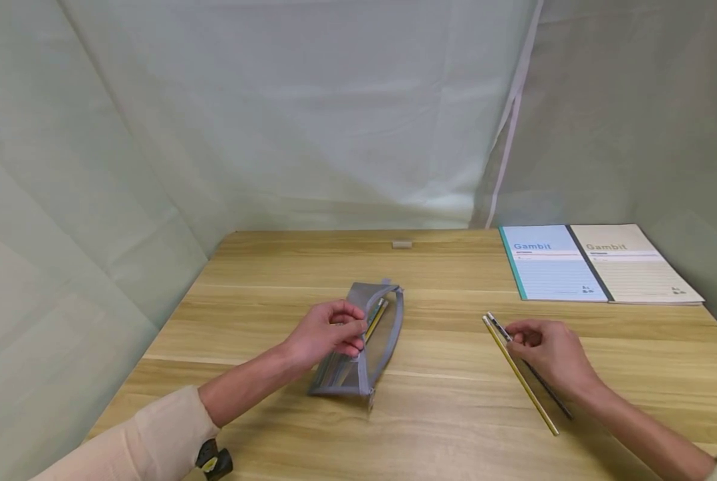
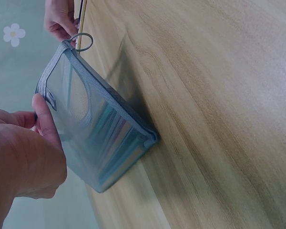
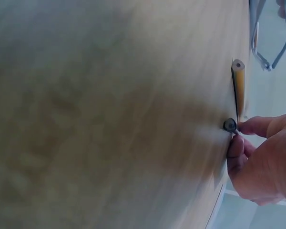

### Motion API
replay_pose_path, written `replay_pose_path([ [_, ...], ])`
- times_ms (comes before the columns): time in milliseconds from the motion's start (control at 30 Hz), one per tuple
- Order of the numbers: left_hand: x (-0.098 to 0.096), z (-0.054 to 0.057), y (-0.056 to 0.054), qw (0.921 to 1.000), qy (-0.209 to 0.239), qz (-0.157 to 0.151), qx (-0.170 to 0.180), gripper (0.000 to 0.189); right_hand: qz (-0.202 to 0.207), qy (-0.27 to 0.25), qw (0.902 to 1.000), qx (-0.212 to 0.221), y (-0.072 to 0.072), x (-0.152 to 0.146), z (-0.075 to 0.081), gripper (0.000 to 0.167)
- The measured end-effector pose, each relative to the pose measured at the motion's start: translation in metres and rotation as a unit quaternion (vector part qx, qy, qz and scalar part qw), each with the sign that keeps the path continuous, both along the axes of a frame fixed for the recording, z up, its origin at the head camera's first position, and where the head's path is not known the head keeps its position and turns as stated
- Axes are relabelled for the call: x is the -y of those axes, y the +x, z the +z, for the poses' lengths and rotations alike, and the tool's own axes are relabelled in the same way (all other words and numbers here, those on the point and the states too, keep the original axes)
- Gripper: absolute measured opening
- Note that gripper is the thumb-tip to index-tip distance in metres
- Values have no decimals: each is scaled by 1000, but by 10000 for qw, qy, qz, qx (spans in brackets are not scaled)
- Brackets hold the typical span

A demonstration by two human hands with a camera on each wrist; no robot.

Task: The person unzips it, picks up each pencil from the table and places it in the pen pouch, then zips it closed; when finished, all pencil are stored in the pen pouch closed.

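Note:
A grey mesh zip pencil case (image 1: 358,292) stands on the table with its zipped side spread apart. Its upper edge is pinched between the thumb and fingers of my left hand (image 1: 328,329). Several pencils (image 1: 375,322) show inside it, also through the mesh in the left wrist view. To the right, my right hand (image 1: 549,349) pinches a black pencil (image 1: 550,391) near its far end. A yellow pencil (image 1: 526,386) lies just left of the black one, the two close at their far ends. In the right wrist view, the black pencil's near end (image 3: 229,125) points at the camera.
Two notebooks, one blue (image 1: 547,270) and one cream (image 1: 635,267), lie side by side at the back right. A small eraser-like block (image 1: 402,244) sits near the table's back edge. Pale cloth walls (image 1: 334,120) surround the wooden table (image 1: 262,280).

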State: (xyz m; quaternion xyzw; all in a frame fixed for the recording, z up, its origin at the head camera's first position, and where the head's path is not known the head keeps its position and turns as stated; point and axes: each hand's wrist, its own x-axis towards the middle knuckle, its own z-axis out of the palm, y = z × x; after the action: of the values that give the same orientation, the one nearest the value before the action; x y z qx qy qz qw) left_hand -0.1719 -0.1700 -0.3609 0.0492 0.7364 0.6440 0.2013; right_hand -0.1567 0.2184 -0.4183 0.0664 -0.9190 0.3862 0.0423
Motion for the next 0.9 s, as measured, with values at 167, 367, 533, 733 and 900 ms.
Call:
replay_pose_path([
  [167,-1,0,-1,10000,23,-9,22,29,-116,33,9999,-76,0,2,-1,19],
  [367,-2,-1,-1,10000,34,-21,23,29,-323,-198,9993,12,1,3,-2,22],
  [533,-2,-2,-1,10000,27,-41,50,29,-541,-522,9971,143,2,4,0,24],
  [733,-3,-2,-1,10000,52,-36,76,27,-636,-914,9933,323,1,4,6,27],
  [900,-4,-3,-2,10000,43,-23,74,25,-844,-1083,9903,213,-2,5,14,27],
])
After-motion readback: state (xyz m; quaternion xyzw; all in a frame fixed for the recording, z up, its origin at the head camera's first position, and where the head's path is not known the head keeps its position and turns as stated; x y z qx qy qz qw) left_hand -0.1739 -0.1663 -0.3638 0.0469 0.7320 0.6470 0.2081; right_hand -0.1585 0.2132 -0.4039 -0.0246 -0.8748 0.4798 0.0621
